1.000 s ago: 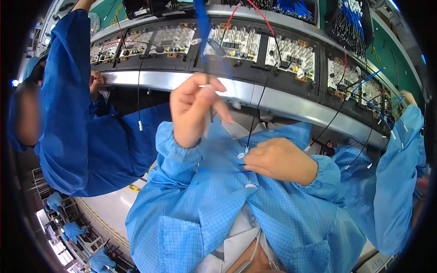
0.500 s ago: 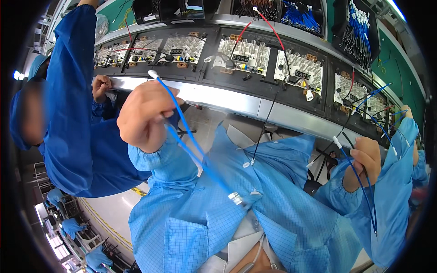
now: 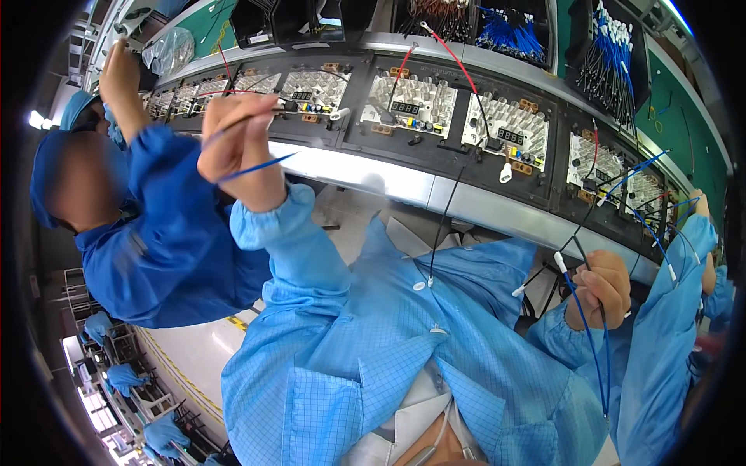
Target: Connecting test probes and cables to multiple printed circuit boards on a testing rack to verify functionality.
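Observation:
My left hand is raised up at the left, fingers closed on a thin blue wire that sticks out toward the right. It sits just below the row of test boards on the curved black rack. My right hand is low at the right, closed on a bundle of blue and black wires with white tipped ends; the wires hang down past my blue sleeve. A black lead with a white tip dangles from the rack between my hands.
A person in a blue coat and cap stands at my left, one arm reaching up to the rack. Another person's blue sleeve is at the right. Bundles of blue wires hang on the green wall above the boards.
My left hand has risen and swung left toward the boards with the blue wire. My right hand has moved out to the right, holding the wire bundle.

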`<state>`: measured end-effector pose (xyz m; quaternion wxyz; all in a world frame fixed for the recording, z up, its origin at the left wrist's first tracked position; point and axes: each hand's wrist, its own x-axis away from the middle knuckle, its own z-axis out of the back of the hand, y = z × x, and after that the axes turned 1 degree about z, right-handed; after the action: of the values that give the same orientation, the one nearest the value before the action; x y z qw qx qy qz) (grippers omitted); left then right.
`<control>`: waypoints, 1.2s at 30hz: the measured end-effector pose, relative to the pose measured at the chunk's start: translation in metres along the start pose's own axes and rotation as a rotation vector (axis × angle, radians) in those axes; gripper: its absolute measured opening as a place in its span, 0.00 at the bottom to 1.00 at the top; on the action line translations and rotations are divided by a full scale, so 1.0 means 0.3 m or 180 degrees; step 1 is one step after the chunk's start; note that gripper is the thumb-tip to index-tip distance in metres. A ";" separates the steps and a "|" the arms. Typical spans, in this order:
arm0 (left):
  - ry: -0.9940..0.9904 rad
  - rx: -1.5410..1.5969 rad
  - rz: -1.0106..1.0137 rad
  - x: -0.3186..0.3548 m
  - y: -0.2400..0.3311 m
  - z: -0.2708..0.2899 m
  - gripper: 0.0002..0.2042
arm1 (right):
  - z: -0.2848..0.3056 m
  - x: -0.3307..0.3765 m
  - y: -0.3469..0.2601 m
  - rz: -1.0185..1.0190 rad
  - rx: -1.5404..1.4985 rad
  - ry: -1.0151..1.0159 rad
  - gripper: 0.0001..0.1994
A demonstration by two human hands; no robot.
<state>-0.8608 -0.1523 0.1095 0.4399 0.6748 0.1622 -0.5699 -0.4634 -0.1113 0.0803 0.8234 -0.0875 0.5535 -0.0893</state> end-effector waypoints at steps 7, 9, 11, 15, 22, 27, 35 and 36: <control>-0.0241 0.2761 0.1799 0.046 -0.119 -0.089 0.07 | -0.016 -0.001 0.006 -0.0029 -0.0120 -0.0107 0.12; -0.0251 0.2926 0.2070 0.069 -0.183 -0.105 0.07 | -0.020 0.001 0.002 -0.0096 -0.0098 -0.0091 0.12; -0.0179 0.2966 0.2582 0.104 -0.232 -0.121 0.08 | -0.021 -0.004 -0.004 -0.0353 0.0046 -0.0155 0.11; -0.0609 0.2042 0.2967 0.094 -0.190 -0.159 0.09 | -0.038 -0.013 -0.001 -0.0430 0.0049 -0.0217 0.10; -0.0605 0.1762 0.2959 0.087 -0.165 -0.183 0.08 | -0.084 -0.017 0.014 -0.0365 -0.0111 -0.0257 0.09; -0.1236 0.1177 0.2970 0.115 -0.180 -0.197 0.08 | -0.098 -0.025 0.013 -0.0366 -0.0117 -0.0294 0.09; -0.1817 0.0651 0.2569 0.157 -0.206 -0.176 0.05 | -0.106 -0.023 0.002 -0.0552 0.0020 -0.0399 0.13; -0.1841 0.0605 0.2451 0.168 -0.210 -0.175 0.05 | -0.110 -0.023 0.004 -0.0552 0.0008 -0.0394 0.13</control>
<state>-0.8583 -0.0904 0.0360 0.5822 0.5371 -0.2806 -0.5421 -0.4964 -0.1099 0.0739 0.8454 -0.1395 0.4918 -0.1553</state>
